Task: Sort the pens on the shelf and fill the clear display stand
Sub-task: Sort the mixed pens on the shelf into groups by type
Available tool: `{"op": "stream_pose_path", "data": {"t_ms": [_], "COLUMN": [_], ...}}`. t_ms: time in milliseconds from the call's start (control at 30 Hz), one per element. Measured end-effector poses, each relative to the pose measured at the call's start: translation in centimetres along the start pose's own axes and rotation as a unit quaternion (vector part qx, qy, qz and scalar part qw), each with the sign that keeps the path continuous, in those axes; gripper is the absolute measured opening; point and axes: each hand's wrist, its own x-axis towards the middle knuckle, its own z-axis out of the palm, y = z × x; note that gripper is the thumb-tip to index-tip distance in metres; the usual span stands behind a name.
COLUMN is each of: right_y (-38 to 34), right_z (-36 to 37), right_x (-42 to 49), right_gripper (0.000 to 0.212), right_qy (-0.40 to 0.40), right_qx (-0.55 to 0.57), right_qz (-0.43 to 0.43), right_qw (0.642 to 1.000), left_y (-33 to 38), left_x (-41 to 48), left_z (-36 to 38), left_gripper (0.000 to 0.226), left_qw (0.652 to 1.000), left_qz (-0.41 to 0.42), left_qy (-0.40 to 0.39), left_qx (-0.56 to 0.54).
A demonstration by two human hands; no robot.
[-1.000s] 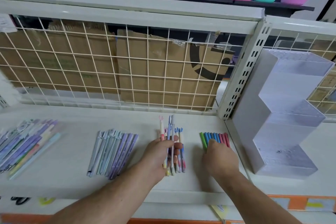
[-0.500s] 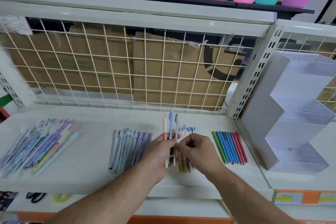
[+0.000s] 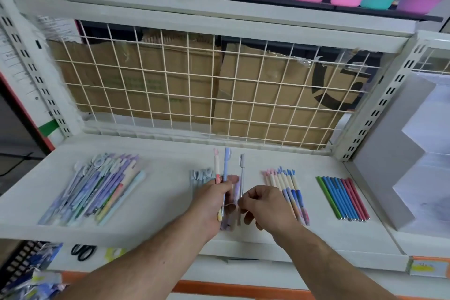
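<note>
Between my left fingers (image 3: pixel 220 186) and right fingers (image 3: pixel 252 196) stands a grey pen (image 3: pixel 242 173), pinched low on its barrel by the right ones. My left fingers curl round a pink pen (image 3: pixel 216 165) and a lilac pen (image 3: pixel 226 163), both upright. Behind them, grey pens (image 3: pixel 201 175) lie partly hidden on the shelf (image 3: pixel 168 204). Right of my right fingers lie a pastel row (image 3: pixel 289 192), then green, blue and red pens (image 3: pixel 343 198), then the clear display stand (image 3: pixel 389 165), well apart. Far left lies a mixed heap of pens (image 3: pixel 97 187).
</note>
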Motion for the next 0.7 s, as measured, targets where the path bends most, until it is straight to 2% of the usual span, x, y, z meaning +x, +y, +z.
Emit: {"op": "stream_pose_path", "data": {"t_ms": [133,300,600,700], "right_y": [-0.2,-0.3,-0.3,-0.4], "right_z": [1.3,2.9,6.0,7.0], "right_x": [0.1,0.4,1.7,2.0], "right_gripper": [0.007,0.010,0.016,0.017], "right_qy": [0.013,0.021,0.071,0.071], "right_qx": [-0.009,-0.028,-0.127,-0.183], "right_qz": [0.009,0.011,0.012,0.006], "right_qw": [1.000,0.999,0.989,0.981], "left_y": [0.6,1.6,2.9,3.2], "left_x": [0.2,0.5,1.2,1.3], "left_z": [-1.8,-3.9,-8.4,-9.7], "left_gripper": [0.019,0.011,0.036,0.034], "left_qw": [0.999,0.997,0.989,0.989], "left_qz": [0.021,0.002,0.019,0.029], "left_qy": [0.020,0.059,0.110,0.118], "left_qx": [-0.021,-0.057,-0.100,-0.085]}}
